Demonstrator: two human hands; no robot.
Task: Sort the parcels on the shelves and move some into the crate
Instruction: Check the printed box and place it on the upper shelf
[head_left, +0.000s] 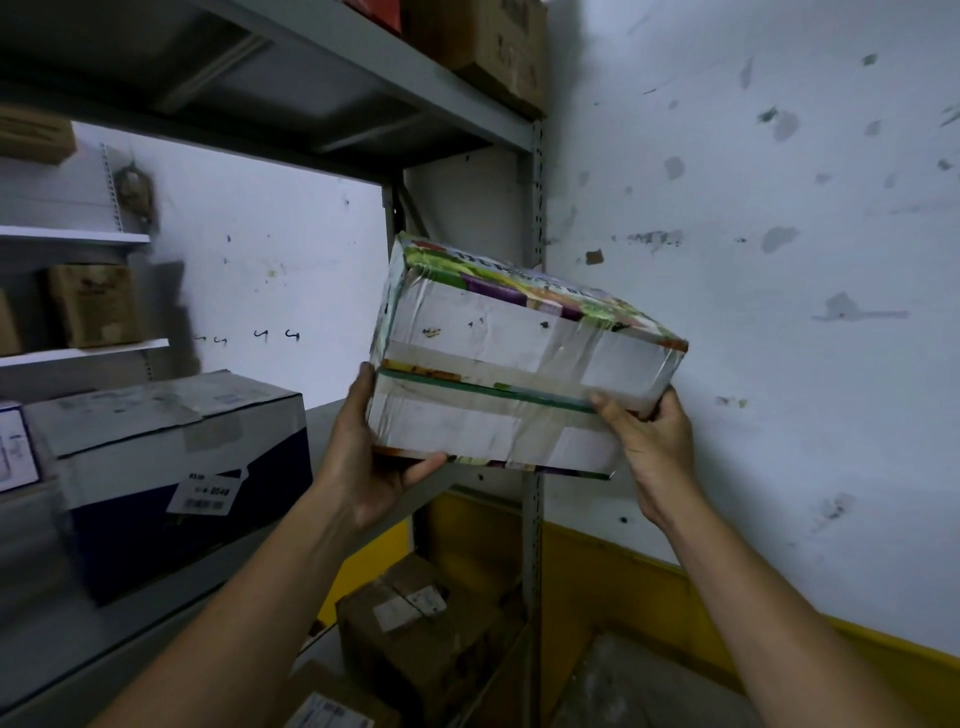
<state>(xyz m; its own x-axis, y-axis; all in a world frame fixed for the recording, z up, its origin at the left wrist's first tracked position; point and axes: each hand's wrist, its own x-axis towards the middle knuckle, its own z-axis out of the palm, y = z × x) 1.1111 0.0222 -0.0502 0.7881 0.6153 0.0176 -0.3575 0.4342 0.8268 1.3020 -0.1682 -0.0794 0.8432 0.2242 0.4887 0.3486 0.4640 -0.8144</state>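
So the parcel (498, 358), a colourful printed box covered in clear tape, is up in the air and tilted, right in front of the grey shelf upright (534, 208). Left hand (363, 467) grips its lower left corner, thumb up the side, fingers curled underneath. Right hand (654, 457) grips the lower right corner, thumb on the front face. To the left, a blue-and-white box (171, 467) with a barcode label sits on the middle shelf. Brown cardboard boxes (426, 639) sit on the shelf below.
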